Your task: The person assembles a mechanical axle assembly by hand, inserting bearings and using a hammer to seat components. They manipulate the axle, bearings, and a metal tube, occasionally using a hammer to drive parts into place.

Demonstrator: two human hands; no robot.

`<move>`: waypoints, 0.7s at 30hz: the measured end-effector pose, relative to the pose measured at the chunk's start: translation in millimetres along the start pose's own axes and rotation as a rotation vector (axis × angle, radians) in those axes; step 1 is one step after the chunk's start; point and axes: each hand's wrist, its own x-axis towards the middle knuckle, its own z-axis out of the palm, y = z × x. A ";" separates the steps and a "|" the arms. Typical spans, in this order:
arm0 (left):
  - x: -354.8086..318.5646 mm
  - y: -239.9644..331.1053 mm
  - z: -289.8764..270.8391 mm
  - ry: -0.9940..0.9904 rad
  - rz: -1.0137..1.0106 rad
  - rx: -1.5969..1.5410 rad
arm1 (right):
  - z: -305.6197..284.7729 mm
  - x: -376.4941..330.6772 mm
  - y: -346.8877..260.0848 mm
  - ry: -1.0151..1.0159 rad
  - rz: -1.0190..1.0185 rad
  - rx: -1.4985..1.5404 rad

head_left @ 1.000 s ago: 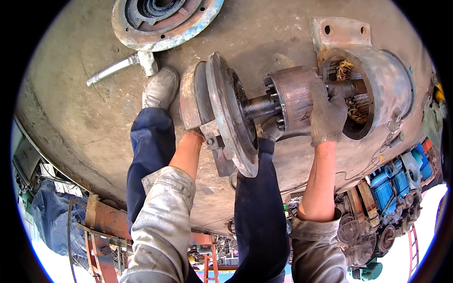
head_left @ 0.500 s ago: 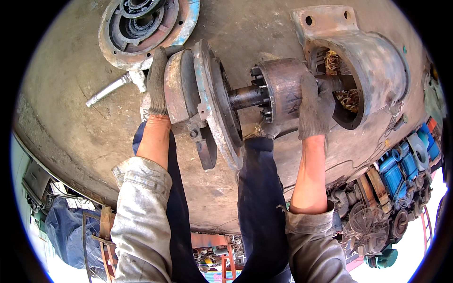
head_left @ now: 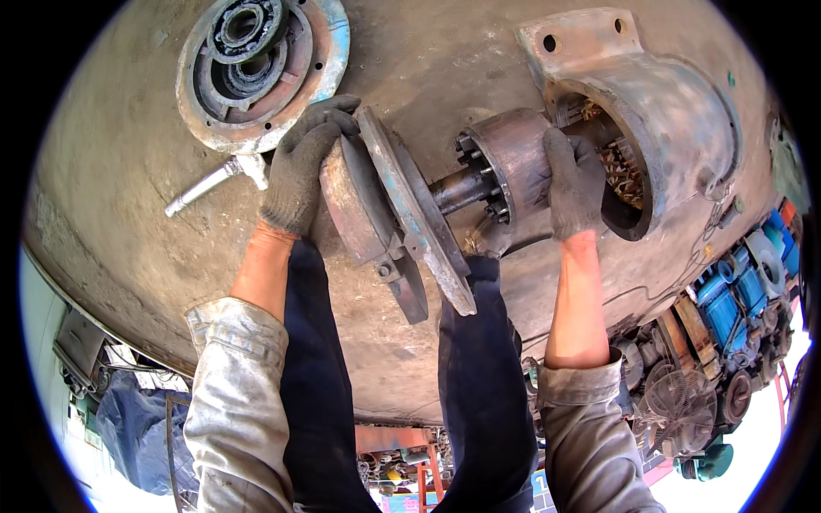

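Note:
Between my hands lies a motor rotor (head_left: pixel 513 162), a dark rusty cylinder with stubs around its end and a black shaft (head_left: pixel 462 188). A worn end cover (head_left: pixel 410 205) with traces of blue paint and a thick pulley-like wheel (head_left: pixel 351 205) sit at the shaft's left end, tilted. My left hand (head_left: pixel 299 171), in a dark glove, has its fingers hooked over the wheel's upper edge. My gloved right hand (head_left: pixel 575 188) is wrapped round the rotor's right end, its far fingers hidden. Just right of it is the open mouth of a motor housing (head_left: pixel 667 111) with yellowish windings (head_left: pixel 623 175) inside; the shaft's right end reaches in.
On the floor at the upper left lies a round end cover (head_left: pixel 329 60) with a bearing (head_left: pixel 244 30). A metal hammer (head_left: pixel 205 186) rests below it. Blue motors (head_left: pixel 718 308), a fan guard (head_left: pixel 676 398) and scrap crowd the right side. My legs (head_left: pixel 487 368) straddle the work.
The wheel and end cover have tilted over, their tops leaning left, and shifted slightly right. My left hand moved right over the wheel's edge. My right hand stays on the rotor.

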 end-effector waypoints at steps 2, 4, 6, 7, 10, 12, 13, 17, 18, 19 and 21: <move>6.4 4.9 -4.5 -0.063 0.016 0.031 | 1.8 1.9 -4.8 0.002 0.011 0.018; 13.2 23.6 -3.3 -0.100 -0.056 0.062 | 1.0 1.2 -11.8 0.006 0.013 0.001; 22.5 40.4 -1.0 -0.118 -0.073 0.298 | -5.0 1.4 -18.4 0.014 -0.008 -0.061; 24.0 52.1 3.3 -0.128 -0.049 0.434 | -7.4 -0.6 -22.5 0.011 -0.019 -0.039; 33.6 80.0 14.9 -0.160 -0.012 0.597 | -14.5 -13.6 -28.6 0.091 -0.125 -0.071; 36.0 81.4 25.3 -0.203 0.065 0.499 | -18.7 -25.9 -10.9 0.242 -0.294 -0.248; 37.8 80.7 26.5 -0.230 0.015 0.490 | -23.4 -36.1 -3.6 0.279 -0.263 -0.191; 54.8 93.8 35.1 -0.299 -0.056 0.592 | -11.8 -111.3 20.7 0.291 0.484 0.607; 56.7 102.2 44.0 -0.311 -0.064 0.648 | -0.4 -132.3 31.2 0.322 0.650 0.880; 61.0 111.1 56.1 -0.335 -0.075 0.713 | 24.6 -155.1 64.1 0.285 0.785 1.079; 65.8 123.4 77.3 -0.361 -0.098 0.848 | 66.4 -192.4 90.7 0.150 1.036 1.495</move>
